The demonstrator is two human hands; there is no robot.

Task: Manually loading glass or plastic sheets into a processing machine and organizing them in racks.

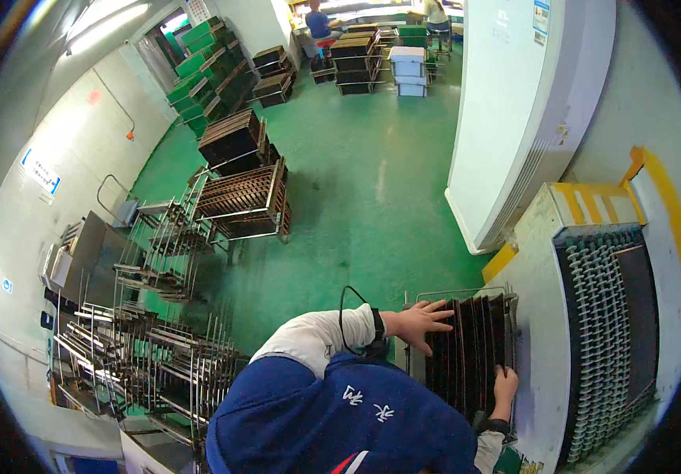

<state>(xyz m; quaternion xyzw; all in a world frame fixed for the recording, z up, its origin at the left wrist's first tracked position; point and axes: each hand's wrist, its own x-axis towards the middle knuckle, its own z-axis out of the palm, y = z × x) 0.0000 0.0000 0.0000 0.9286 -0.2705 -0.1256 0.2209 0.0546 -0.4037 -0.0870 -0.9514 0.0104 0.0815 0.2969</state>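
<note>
In front of me a metal wire rack point(467, 291) holds a row of thin dark panels point(469, 355) standing on edge. My left hand point(421, 324) lies over the left end of the row, its fingers spread and touching the panels' upper edges. At the right end, my right hand point(505, 390) has its fingers curled at the edge of the last panel and appears to grip it. Its fingertips are partly hidden. A blue vest with white sleeves covers the near part of the view and hides the rack's near left corner.
Right of the rack stands a machine with a bed of rollers point(603, 340) and a dark sheet point(637, 316) on it. Beyond rises a tall white cabinet point(498, 118). Bare metal racks point(151, 347) crowd the left. Filled racks point(242, 197) and green bins point(198, 67) stand farther off.
</note>
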